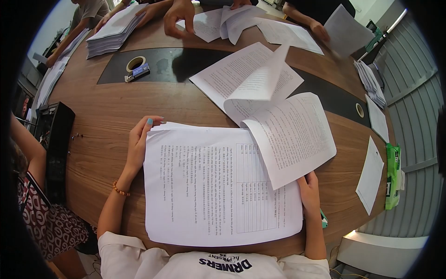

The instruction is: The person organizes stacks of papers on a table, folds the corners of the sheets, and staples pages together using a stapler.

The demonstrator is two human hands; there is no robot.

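A thick stack of printed sheets [195, 186] lies in front of me, its top page bearing lines of text and a table. My left hand [141, 139] grips the stack's upper left edge, fingers reaching behind it. At the right edge, my right hand [309, 190] is closed around the side of the stack, its fingertips partly hidden. A curled printed sheet [292, 135] overlaps the stack's upper right corner, close above my right hand. Beyond it lies another pile of printed pages [232, 69], with one page folded up over it.
A tape roll [136, 63] and a blue-labelled small box [138, 72] sit on the dark inlay. A black case [58, 139] stands left, a green packet [393, 176] right. Across the table, another person's hand [180, 18] hovers near papers; others handle a paper pile [114, 35] and sheets.
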